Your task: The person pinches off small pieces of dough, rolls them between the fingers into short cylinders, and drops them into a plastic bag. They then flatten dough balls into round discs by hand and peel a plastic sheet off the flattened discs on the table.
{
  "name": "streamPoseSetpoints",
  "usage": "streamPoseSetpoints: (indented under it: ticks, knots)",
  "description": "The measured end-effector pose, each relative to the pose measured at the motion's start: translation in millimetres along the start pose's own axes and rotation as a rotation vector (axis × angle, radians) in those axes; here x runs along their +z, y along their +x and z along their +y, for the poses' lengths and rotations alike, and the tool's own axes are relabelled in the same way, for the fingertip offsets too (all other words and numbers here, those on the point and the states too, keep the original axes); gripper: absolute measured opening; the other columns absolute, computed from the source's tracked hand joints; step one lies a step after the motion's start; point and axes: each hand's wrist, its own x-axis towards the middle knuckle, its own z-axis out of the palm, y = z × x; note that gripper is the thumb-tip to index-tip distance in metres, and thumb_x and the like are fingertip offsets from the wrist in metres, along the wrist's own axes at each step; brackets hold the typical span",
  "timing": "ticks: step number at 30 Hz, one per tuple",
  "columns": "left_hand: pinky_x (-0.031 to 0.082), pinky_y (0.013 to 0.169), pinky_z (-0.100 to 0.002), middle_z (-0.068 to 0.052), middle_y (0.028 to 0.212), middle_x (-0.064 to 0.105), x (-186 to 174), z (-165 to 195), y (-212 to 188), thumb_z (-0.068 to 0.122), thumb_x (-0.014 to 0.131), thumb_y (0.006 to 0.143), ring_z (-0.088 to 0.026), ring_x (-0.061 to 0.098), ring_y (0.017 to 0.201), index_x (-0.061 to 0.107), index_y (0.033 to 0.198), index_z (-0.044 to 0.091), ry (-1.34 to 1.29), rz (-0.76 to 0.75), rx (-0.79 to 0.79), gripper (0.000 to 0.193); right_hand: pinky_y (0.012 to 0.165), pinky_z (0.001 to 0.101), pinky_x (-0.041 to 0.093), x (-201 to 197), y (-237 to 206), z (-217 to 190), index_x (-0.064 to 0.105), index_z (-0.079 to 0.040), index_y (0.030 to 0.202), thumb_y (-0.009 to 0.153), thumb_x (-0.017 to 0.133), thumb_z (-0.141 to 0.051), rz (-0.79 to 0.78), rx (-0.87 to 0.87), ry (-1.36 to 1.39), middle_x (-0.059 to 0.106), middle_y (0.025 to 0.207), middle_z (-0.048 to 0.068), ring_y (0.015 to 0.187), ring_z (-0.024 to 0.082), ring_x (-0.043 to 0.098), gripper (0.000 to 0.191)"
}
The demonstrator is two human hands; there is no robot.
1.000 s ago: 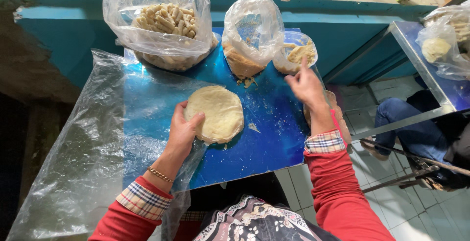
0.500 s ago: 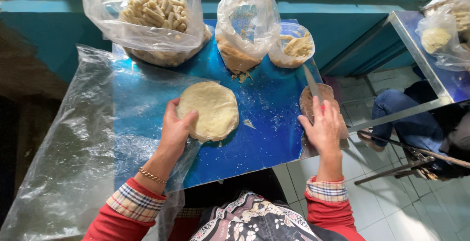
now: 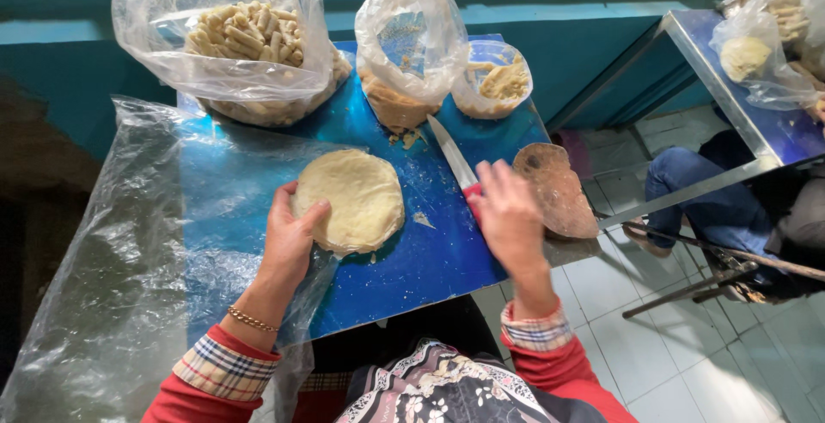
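The left hand [image 3: 290, 232] rests on the near-left edge of a round, pale dough disc [image 3: 351, 200] lying flat on the blue worktop [image 3: 430, 260]. The right hand [image 3: 509, 217] closes around the red handle of a knife [image 3: 455, 163], whose blade points away toward the far bags. A large clear bag of rolled pastry sticks [image 3: 241, 45] stands at the far left (a smaller bag [image 3: 404, 53] beside it). A brownish flat piece [image 3: 557, 189] lies just right of the right hand.

Teal wall [image 3: 567, 36] — white tiled floor [image 3: 679, 354]
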Motion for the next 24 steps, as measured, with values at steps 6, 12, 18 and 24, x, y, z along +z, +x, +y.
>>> streamPoseSetpoints:
  ticks: [6, 12, 18, 24]
  knots:
    - [0.056, 0.092, -0.031, -0.015, 0.123, 0.065, 6.2, -5.8, -1.2, 0.003, 0.068, 0.090, -0.019, 0.066, 0.107, 0.046, 0.136, -0.002, -0.091, 0.016, 0.024, 0.052, 0.102, 0.0585, 0.039, -17.6, -21.3, 83.7, 0.056, -0.014, 0.149, 0.093, 0.063, -0.063, -0.086, 0.344, -0.114, 0.046, 0.154, 0.019, 0.132, 0.045, 0.048, 0.075]
    - [0.054, 0.097, -0.033, -0.018, 0.130, 0.064, 13.1, -7.3, 7.0, 0.006, 0.070, 0.092, -0.022, 0.063, 0.115, 0.044, 0.144, -0.003, -0.029, -0.015, 0.100, 0.058, 0.101, 0.0581, 0.042, 21.3, -25.2, 61.5, 0.055, -0.015, 0.151, 0.093, 0.058, -0.066, -0.159, 0.371, -0.022, 0.042, 0.158, 0.020, 0.130, 0.048, 0.048, 0.077]
    - [0.058, 0.092, -0.040, -0.015, 0.141, 0.056, 3.7, 18.3, 12.5, 0.012, 0.061, 0.093, -0.026, 0.063, 0.121, 0.033, 0.153, 0.007, -0.202, -0.153, -0.131, 0.066, 0.109, 0.0493, 0.047, -2.5, 26.9, -2.7, 0.065, -0.011, 0.137, 0.091, 0.078, -0.037, 0.134, -0.036, 0.217, 0.058, 0.146, 0.013, 0.130, 0.037, 0.058, 0.055]
    - [0.057, 0.093, -0.043, -0.018, 0.140, 0.057, 12.7, 22.1, 27.0, 0.009, 0.059, 0.095, -0.028, 0.063, 0.121, 0.038, 0.152, 0.005, -0.239, -0.253, -0.225, 0.060, 0.097, 0.0401, 0.052, -11.0, 75.0, -62.4, 0.071, -0.010, 0.109, 0.084, 0.084, -0.025, -0.279, -0.481, 0.731, 0.067, 0.123, 0.010, 0.116, 0.030, 0.063, 0.032]
